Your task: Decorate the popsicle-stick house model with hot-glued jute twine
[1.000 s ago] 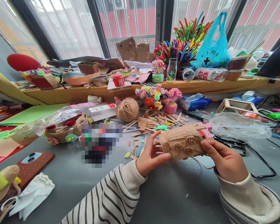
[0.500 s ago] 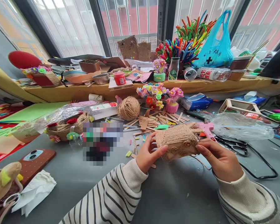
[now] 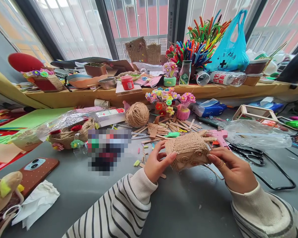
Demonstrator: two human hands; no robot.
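"What can't you make out?"

"The underside of the tan, boxy, twine-wrapped piece (image 3: 187, 148); the left hand (image 3: 156, 162) curves its fingers around one end, the right hand (image 3: 235, 170) pinches the other, over the smooth grey table (image 3: 183, 208)."

"Its look?"

"Ribbed twine on top, coiled rosettes on the near side."

"And beyond?"

"It partly blocks a pink plastic glue gun (image 3: 221, 138); farther back sits a round brown twine ball (image 3: 137, 114)."

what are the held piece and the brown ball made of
Held piece: probably cardboard or thin wood, going by its flat, matte tan side; the ridged, fibrous wrapping looks like jute twine. Brown ball: likely similar twine, matte, wound in crossing strands.
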